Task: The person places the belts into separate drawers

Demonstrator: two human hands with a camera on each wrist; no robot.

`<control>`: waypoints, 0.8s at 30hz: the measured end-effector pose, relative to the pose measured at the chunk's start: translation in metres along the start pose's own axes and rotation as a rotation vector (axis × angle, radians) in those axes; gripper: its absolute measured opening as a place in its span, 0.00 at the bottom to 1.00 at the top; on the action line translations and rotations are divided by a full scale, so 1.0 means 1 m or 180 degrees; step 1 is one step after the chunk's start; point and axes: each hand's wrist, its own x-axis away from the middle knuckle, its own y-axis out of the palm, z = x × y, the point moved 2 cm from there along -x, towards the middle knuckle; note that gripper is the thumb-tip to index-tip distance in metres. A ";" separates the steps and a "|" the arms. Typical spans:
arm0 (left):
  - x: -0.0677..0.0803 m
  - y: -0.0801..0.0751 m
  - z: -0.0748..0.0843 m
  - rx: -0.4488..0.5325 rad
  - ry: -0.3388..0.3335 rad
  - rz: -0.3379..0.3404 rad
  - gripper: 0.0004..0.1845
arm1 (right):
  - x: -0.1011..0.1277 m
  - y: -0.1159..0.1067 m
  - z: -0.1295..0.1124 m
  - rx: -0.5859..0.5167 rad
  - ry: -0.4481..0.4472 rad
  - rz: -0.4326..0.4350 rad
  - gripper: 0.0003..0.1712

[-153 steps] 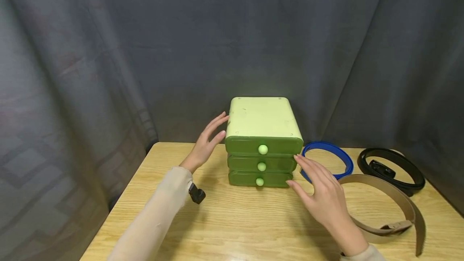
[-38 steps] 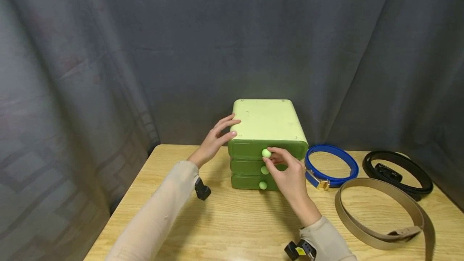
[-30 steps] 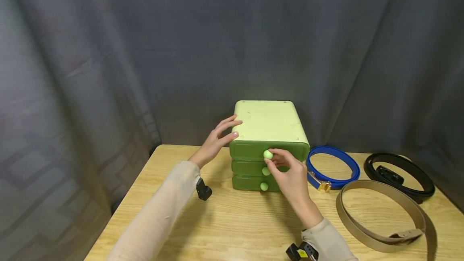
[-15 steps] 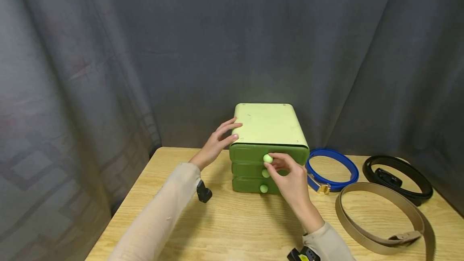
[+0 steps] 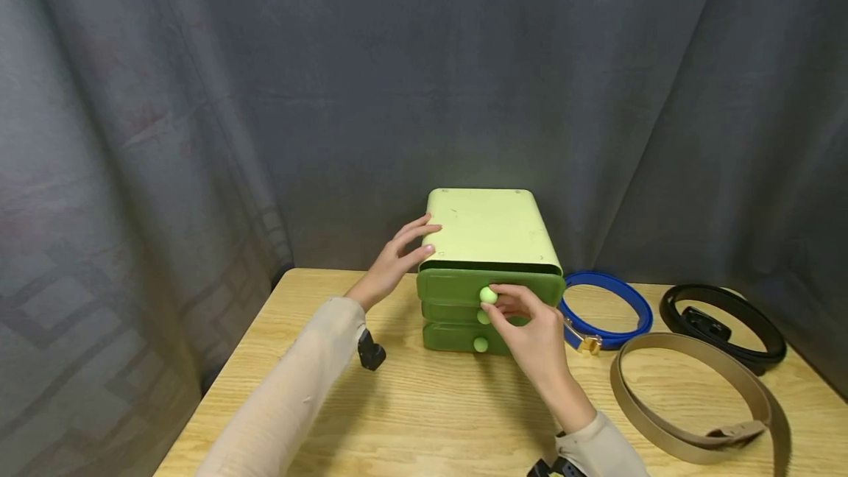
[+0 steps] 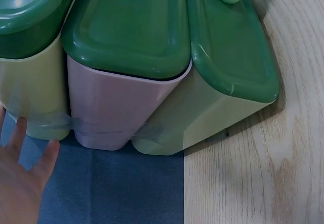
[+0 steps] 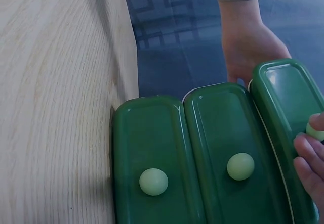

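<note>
A small chest of drawers [image 5: 490, 223], pale green with dark green fronts, stands on the wooden table. My right hand [image 5: 536, 333] pinches the round light green knob [image 5: 488, 294] of the top drawer [image 5: 450, 287] between thumb and fingers. That drawer is pulled out a little, with a dark gap under the top panel. Against the upper left edge of the chest rests my left hand [image 5: 392, 262], its fingers spread. Below, the middle drawer [image 7: 223, 128] and the bottom drawer [image 7: 152, 138] are closed in the right wrist view.
A coiled blue belt [image 5: 612, 282] with a gold buckle lies right of the chest. Beyond it is a black belt [image 5: 762, 326]; a tan belt [image 5: 652, 422] lies nearer the front. Grey curtains [image 5: 424, 79] hang behind the table [image 5: 424, 418].
My right hand has gone from the chest's right side to the top knob, and the top drawer has slid slightly toward me. My left hand has moved onto the chest's upper left edge.
</note>
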 end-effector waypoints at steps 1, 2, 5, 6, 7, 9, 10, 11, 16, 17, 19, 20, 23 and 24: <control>-0.001 0.000 -0.005 -0.0010 0.0006 0.0016 0.25 | 0.000 0.000 -0.001 0.0003 0.0007 -0.0011 0.19; -0.003 0.000 -0.010 -0.0019 0.0013 0.0030 0.24 | 0.001 0.000 -0.001 -0.0005 0.0006 -0.0021 0.19; -0.003 0.000 -0.016 -0.0027 0.0051 0.0071 0.23 | 0.002 -0.001 -0.004 -0.0008 -0.0009 -0.0030 0.19; -0.003 0.000 -0.016 -0.0026 0.0062 0.0081 0.23 | 0.002 -0.001 -0.004 0.0001 -0.0016 -0.0026 0.19; -0.003 0.000 -0.016 -0.0024 0.0072 0.0090 0.23 | 0.003 -0.002 -0.005 0.0003 -0.0020 -0.0025 0.19; -0.003 0.000 -0.017 -0.0022 0.0082 0.0105 0.22 | 0.003 -0.002 -0.006 0.0006 -0.0030 -0.0020 0.19; -0.002 0.000 -0.017 -0.0019 0.0083 0.0112 0.22 | 0.004 -0.002 -0.007 0.0001 -0.0036 -0.0022 0.19; -0.002 -0.001 -0.017 -0.0017 0.0083 0.0119 0.22 | 0.004 -0.002 -0.007 0.0002 -0.0044 -0.0025 0.20; -0.003 -0.001 -0.016 -0.0009 0.0071 0.0120 0.23 | 0.005 -0.003 -0.008 0.0008 -0.0064 -0.0027 0.20; -0.002 -0.001 -0.014 0.0000 0.0071 0.0115 0.23 | 0.005 -0.003 -0.008 0.0018 -0.0069 -0.0027 0.20; -0.001 -0.001 -0.007 0.0013 0.0073 0.0101 0.23 | 0.005 -0.004 -0.009 0.0020 -0.0067 -0.0042 0.20; 0.001 -0.001 -0.003 0.0015 0.0067 0.0091 0.23 | 0.006 -0.004 -0.010 0.0020 -0.0069 -0.0054 0.20; 0.005 -0.001 0.011 0.0018 0.0043 0.0066 0.24 | 0.007 -0.005 -0.011 0.0007 -0.0077 -0.0089 0.20; 0.005 -0.001 0.014 0.0015 0.0035 0.0060 0.24 | 0.007 -0.005 -0.012 -0.0006 -0.0075 -0.0102 0.20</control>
